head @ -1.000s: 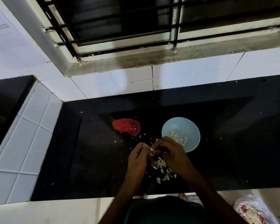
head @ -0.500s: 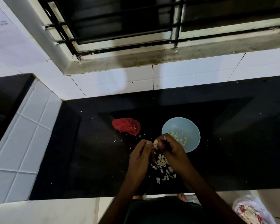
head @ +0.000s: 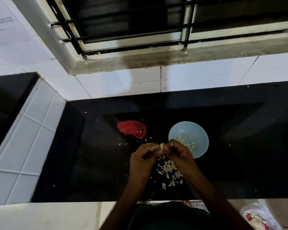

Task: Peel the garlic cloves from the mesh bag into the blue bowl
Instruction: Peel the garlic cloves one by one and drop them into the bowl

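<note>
From the head view, both hands meet over the black counter (head: 90, 155), just in front of the bowl (head: 200, 136). The left hand (head: 144, 156) and right hand (head: 178, 153) have their fingers curled, and their tips pinch a small pale clove (head: 161, 145) between them. It is too small to tell how much skin remains on it. The right hand overlaps the bowl's near-left rim. Peeled cloves (head: 186, 141) lie inside the bowl. The red mesh bag (head: 131, 129) lies flat on the counter to the bowl's left, apart from it. A heap of peels (head: 169, 170) sits beneath the hands, with flecks scattered around. A plastic bag (head: 259, 218) shows at the lower right, off the counter.
</note>
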A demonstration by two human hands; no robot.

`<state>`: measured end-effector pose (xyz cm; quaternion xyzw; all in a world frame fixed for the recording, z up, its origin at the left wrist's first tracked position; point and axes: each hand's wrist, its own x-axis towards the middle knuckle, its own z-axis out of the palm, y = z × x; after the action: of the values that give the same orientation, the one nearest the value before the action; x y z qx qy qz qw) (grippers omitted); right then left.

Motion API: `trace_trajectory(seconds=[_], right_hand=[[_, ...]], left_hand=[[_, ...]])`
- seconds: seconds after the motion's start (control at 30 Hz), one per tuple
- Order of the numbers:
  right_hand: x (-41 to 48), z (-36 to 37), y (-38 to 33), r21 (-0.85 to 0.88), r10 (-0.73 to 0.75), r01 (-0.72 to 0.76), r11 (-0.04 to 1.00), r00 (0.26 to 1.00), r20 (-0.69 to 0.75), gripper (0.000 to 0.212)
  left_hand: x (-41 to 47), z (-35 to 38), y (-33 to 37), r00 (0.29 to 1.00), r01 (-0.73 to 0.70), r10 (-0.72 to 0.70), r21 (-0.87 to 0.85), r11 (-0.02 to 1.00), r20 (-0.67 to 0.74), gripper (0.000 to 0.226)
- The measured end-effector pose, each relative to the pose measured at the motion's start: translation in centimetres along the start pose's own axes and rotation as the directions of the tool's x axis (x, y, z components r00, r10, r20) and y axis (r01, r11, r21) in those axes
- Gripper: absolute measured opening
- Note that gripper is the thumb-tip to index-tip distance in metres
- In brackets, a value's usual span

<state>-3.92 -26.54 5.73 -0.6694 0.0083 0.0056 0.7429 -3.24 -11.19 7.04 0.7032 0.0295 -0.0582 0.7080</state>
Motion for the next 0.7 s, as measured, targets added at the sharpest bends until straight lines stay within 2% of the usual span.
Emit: trace_trajectory(seconds=[0.07,0.17,0.33,0.5,0.6,0.7], right_hand=[[0.0,-0.2,0.0,-0.031,-0.018,0.018,0.999,0.999,-0.026,0.028],[0.0,-0.5,-0.3,-0.063,-0.066,0.064,0.996,0.997,-0.03,0.008],[0.2,-1.2,-1.0,-0.146,-0.106,0.116,0.982,0.992,0.072,0.014],[0.5,-2.1,-2.4,-0.228,-0.128,0.175,0.958,0.97,0.207,0.012],[0.8,-2.2,-3.2,-0.274,-0.062,0.14,0.952,0.96,0.274,0.016],[1.2,-2.8,-3.9,-0.371,0.039,0.113,0.922,0.925,0.379,0.021]], left_hand=[[-0.2,0.0,0.5,0.998,0.061,-0.06,-0.053,0.997,0.02,0.014],[-0.5,0.2,0.9,0.992,0.128,-0.125,-0.091,0.988,0.034,0.017],[-0.8,-0.3,1.4,0.977,0.186,-0.167,-0.151,0.971,0.133,0.03],[-0.9,-0.4,1.1,0.947,0.277,-0.248,-0.129,0.952,0.203,0.024],[-0.9,-0.5,1.2,0.944,0.277,-0.249,-0.111,0.954,0.214,0.016],[-1.1,-0.5,1.3,0.945,0.268,-0.241,-0.099,0.958,0.222,0.022]])
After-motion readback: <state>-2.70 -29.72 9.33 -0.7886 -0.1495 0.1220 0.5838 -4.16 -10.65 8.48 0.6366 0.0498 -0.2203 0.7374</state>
